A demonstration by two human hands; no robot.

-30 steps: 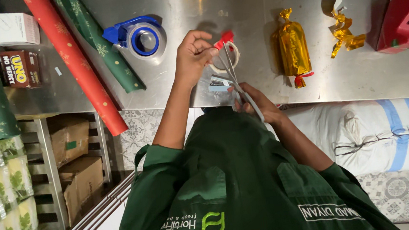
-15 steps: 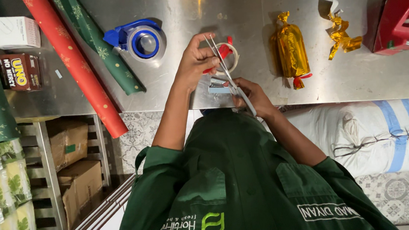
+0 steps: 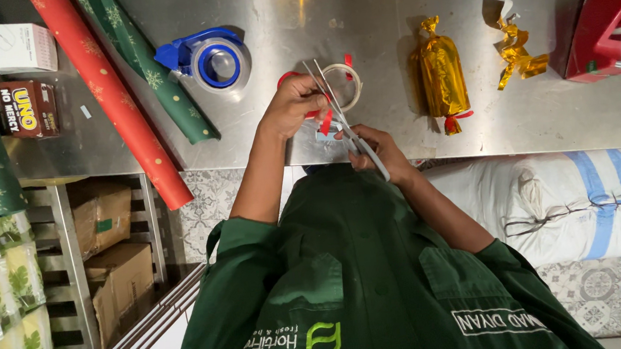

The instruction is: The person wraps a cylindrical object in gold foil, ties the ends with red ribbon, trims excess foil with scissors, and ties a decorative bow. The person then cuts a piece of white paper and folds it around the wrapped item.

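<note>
- Where a strip of red ribbon (image 3: pixel 326 121) hangs between the two hands, it lies just above the near edge of a steel tabletop (image 3: pixel 268 8), scuffed and shiny, with patterned floor tiles and a striped white sack below the edge.
- Both forearms reach out from green sleeves and meet over that edge, the left bent inward from the elbow.
- Left hand (image 3: pixel 292 106): fingers curled shut, pinching the ribbon, knuckles up.
- Right hand (image 3: pixel 379 150): closed round the handles of grey scissors (image 3: pixel 339 113); the blades stand parted, slanting up past the left fingers and across the ribbon.
- Just beyond the hands lies a roll of clear tape (image 3: pixel 341 85); under them a small blue-and-white object, too hidden to tell.
- Left of the left hand sit a blue tape dispenser (image 3: pixel 205 57) and red and green wrapping paper rolls (image 3: pixel 127 100).
- Right of the right hand stand a gold-wrapped parcel (image 3: pixel 441 70), gold foil scraps and a red tape dispenser (image 3: pixel 605 26).
</note>
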